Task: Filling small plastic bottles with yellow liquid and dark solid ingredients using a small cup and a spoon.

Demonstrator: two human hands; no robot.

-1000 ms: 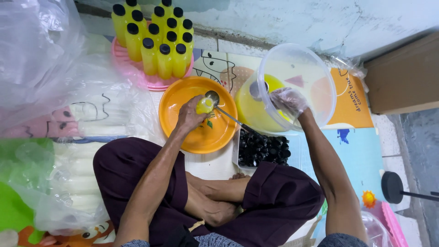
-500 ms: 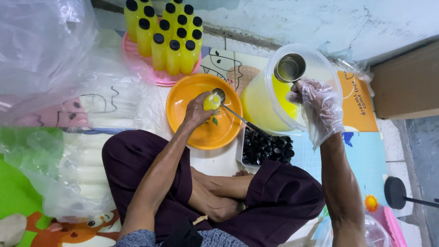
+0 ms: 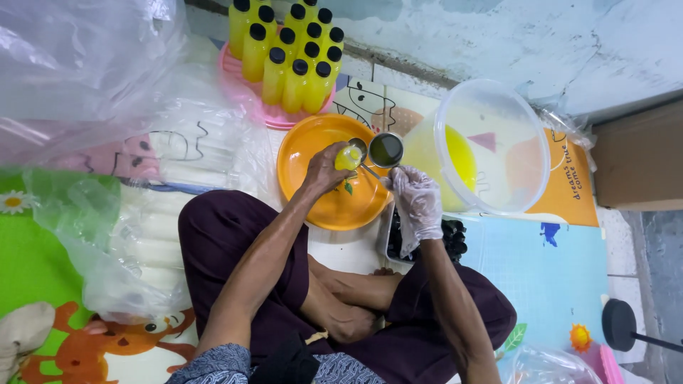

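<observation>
Clear plastic: crumpled see-through bags (image 3: 85, 78) fill the upper left of the frame, and another bag of pale empty bottles (image 3: 135, 249) lies at left centre on the green cartoon play mat (image 3: 28, 270).
Filled stock: yellow-filled plastic bottles with black caps (image 3: 288, 50) stand packed upright on a pink round tray (image 3: 238, 78) at top centre, near the orange dish but apart from it.
Catch dish: the orange round plastic plate (image 3: 313, 146) sits on the floor just in front of the crossed legs, under both hands; it looks placed to take any drips.
Left hand: the bare left hand (image 3: 324, 171) is wrapped around a small yellow plastic bottle (image 3: 347, 158), gripping it firmly and holding it upright over the plate, a funnel-like piece at its mouth.
Right hand: the right hand in a thin clear glove (image 3: 416, 203) is closed on the handle of a small metal ladle cup (image 3: 385, 149), raised level just beside the bottle's mouth, its bowl dark with liquid; the level hold seems meant to keep it from spilling.
Supply: the large translucent round plastic tub of yellow liquid (image 3: 491, 142) stands at upper right, near the gloved hand.
Caps: a shallow tray of black bottle caps (image 3: 455, 238) lies below the tub, partly hidden by the right wrist.
Far right: a brown cardboard box (image 3: 637, 156) stands against the wall.
</observation>
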